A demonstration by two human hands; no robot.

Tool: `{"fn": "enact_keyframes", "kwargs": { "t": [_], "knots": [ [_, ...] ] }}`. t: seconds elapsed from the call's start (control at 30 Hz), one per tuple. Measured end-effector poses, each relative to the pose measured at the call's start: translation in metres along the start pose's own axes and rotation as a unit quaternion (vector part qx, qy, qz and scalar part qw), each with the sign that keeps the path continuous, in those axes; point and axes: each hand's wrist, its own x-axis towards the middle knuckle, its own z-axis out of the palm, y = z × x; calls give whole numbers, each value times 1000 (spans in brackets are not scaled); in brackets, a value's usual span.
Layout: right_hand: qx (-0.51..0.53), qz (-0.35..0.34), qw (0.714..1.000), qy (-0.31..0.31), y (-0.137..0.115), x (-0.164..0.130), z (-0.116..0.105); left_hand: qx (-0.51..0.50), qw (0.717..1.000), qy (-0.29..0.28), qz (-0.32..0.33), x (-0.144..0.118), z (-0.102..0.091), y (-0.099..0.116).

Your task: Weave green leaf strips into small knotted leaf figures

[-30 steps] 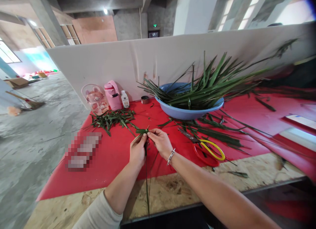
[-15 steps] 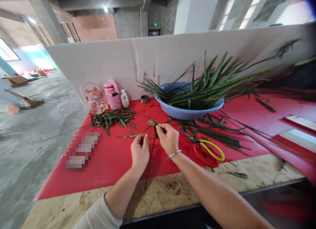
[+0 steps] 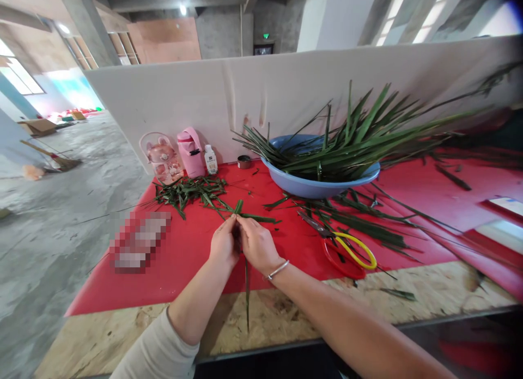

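My left hand and my right hand meet over the red table covering, fingertips pinched together on a folded green leaf strip. One end of the strip sticks up past the fingers, another reaches to the right, and a long thin tail hangs down toward the table's front edge. How the folds run between the fingers is hidden. A silver bracelet is on my right wrist. Right of my hands lie scissors with one yellow and one red handle.
A blue basin holds many long green leaves. Cut leaf pieces lie in a heap at left, before a pink bottle, a clear pink jug and a small white bottle. A white panel stands behind.
My right hand has moved left and down to join my left hand, which now also grips the leaf strip. Earlier, the right hand alone held it up. The view has shifted slightly.
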Motion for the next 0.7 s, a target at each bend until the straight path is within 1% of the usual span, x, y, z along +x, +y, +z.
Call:
{"fn": "enact_keyframes", "kwargs": {
  "t": [0.07,0.13,0.2,0.23,0.27,0.33,0.43,0.5,0.53,0.57,0.6,0.7],
  "knots": [
    [-13,-20,999,-24,-3,-1,-2,3,1000,0,8,5,-3,4],
    [-33,-35,999,-21,-7,-2,-7,23,999,-9,32,9,-5,9],
    [-28,-50,998,15,-11,-4,-18,48,997,-21,63,13,-7,13],
    [-9,-51,998,40,-12,-4,-24,60,995,-26,78,14,-7,15],
    [20,-47,997,61,-12,-5,-31,70,993,-30,95,15,-8,17],
    [89,-26,992,85,-10,-4,-43,80,989,-33,116,16,-8,21],
    [147,4,981,126,1,-1,-55,87,990,-40,103,14,-6,26],
    [150,20,974,170,9,3,-56,97,991,-64,69,11,-5,29],
    [148,27,972,180,13,6,-56,102,990,-84,53,9,-4,30],
    [148,30,972,178,17,9,-54,107,988,-108,38,7,-4,30],
    [150,28,975,161,20,11,-53,110,985,-129,25,5,-4,31],
    [170,19,982,75,26,16,-47,114,979,-172,-7,0,-3,31]
  ]
}}
